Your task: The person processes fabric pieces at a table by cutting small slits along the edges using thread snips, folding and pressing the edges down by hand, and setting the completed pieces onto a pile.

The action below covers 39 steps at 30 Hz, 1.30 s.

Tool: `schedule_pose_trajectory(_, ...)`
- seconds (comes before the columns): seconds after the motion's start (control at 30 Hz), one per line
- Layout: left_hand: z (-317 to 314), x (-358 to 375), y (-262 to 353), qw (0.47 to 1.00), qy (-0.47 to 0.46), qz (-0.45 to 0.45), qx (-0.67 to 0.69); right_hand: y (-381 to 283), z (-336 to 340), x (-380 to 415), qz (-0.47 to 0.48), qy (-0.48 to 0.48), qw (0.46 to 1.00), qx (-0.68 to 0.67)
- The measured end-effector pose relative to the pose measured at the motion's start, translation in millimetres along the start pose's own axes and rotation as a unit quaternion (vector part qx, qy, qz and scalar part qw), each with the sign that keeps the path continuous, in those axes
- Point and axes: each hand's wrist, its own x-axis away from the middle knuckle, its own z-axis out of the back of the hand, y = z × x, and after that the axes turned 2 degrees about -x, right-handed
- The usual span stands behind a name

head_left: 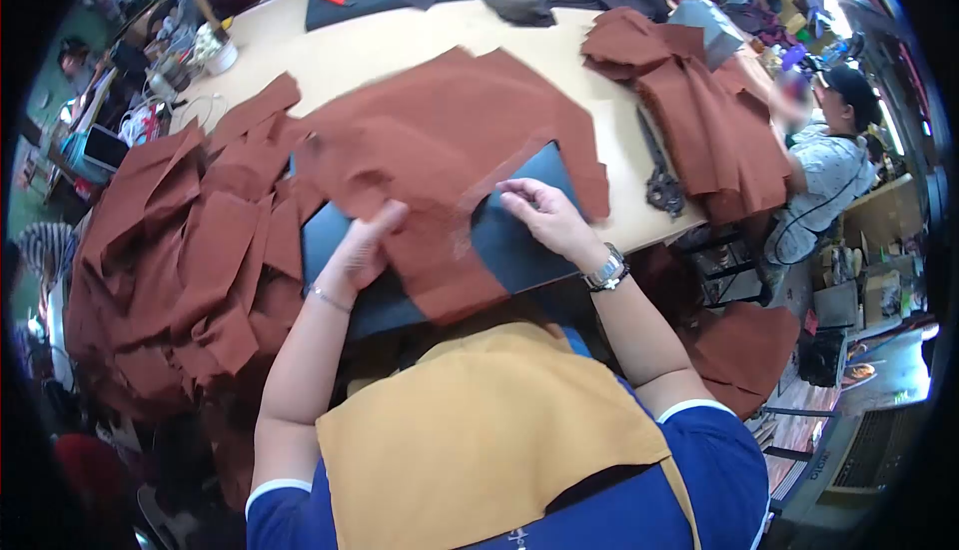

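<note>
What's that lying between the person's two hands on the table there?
Seen in the head view, reddish-brown cloth lies between the left hand and the right hand, with some dark sheet showing nearer the right.

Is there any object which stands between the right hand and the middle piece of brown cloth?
Nothing visible stands between the right hand and the brown cloth; the dark blue sheet only lies beneath them.

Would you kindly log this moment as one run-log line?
left hand: at rust-brown cloth | right hand: over dark sheet | scissors: on table, beside right-side cloth pile
</note>
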Motion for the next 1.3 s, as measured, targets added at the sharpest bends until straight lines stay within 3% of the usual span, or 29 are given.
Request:
schedule_pose_trajectory(0.03,-11.9,5.8,-3.7,0.987,-0.07,-0.1,-0.106,8.4,-16.7,-0.2,0.031,-0.031,0.999,0.005)
schedule_pose_trajectory(0.1,-11.4,5.1,-3.8,0.95,-0.105,-0.153,-0.251,0.1,-39.4,6.4,0.03,-0.071,0.996,0.051)
schedule_pose_trajectory(0.2,-6.9,3.5,-6.8,0.99,-0.004,-0.052,-0.13,-39.3,-52.9,18.0,-0.081,-0.116,0.99,0.005)
schedule_pose_trajectory(0.3,-4.3,7.6,5.0,0.997,0.072,-0.012,-0.009,-31.7,-48.7,14.1,-0.138,-0.136,0.98,-0.055)
schedule_pose_trajectory(0.33,8.3,2.4,0.1,0.998,0.043,-0.032,0.03,-32.9,-47.8,14.9,-0.139,-0.132,0.979,-0.071)
schedule_pose_trajectory(0.43,1.4,7.4,0.8,0.994,0.052,-0.082,-0.056,-28.7,-40.8,11.7,-0.227,-0.161,0.933,-0.23)
schedule_pose_trajectory(0.47,8.4,7.0,3.1,0.987,0.035,-0.066,-0.144,-28.5,-45.7,12.7,-0.226,-0.163,0.936,-0.215)
schedule_pose_trajectory(0.77,4.5,8.0,-1.5,0.992,0.007,-0.075,-0.106,-27.2,-50.8,2.0,-0.303,-0.203,0.873,-0.325)
schedule_pose_trajectory(1.3,1.3,7.0,-6.5,0.988,0.032,-0.111,-0.105,-21.6,-53.0,-2.0,-0.319,-0.22,0.853,-0.349)
